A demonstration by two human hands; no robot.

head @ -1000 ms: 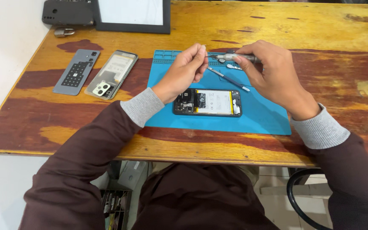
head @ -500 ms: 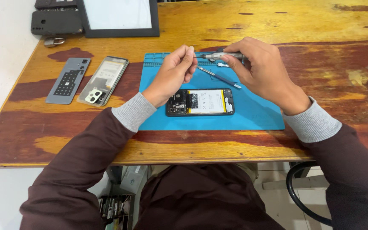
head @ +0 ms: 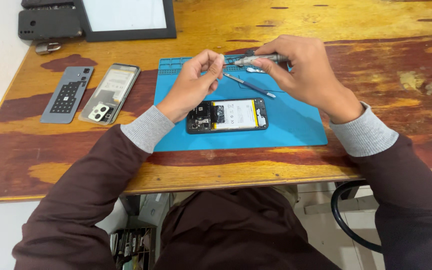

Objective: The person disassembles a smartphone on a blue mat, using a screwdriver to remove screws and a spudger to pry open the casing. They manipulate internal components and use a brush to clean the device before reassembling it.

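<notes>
Since a second ago both hands have kept their hold above the mat with almost no shift; only the head view has tipped, so the bench top sits a little lower in frame.

At nine o'clock on the worn, red-stained wooden bench (head: 386,65) lies a flat grey inner plate (head: 67,95), and just beside it a pale phone back cover with a camera block (head: 110,93). At eleven o'clock are a black rubber case (head: 48,22) and a black-framed white panel (head: 126,17).

The left hand (head: 193,82) hovers over the blue silicone repair mat (head: 296,125), its fingers (head: 216,60) pinched at the tip of a slim grey metal screwdriver (head: 256,59); whether they grip a bit is too small to tell. Below it, at the mat's centre, lies the opened black smartphone (head: 227,115), back off, showing a white battery with a yellow edge and a dark circuit board at its left end. A thin blue-handled pry tool (head: 250,85) lies slanted on the mat between the hands.

The right hand (head: 301,72), at one o'clock, is clenched round the screwdriver's barrel, holding it level.
</notes>
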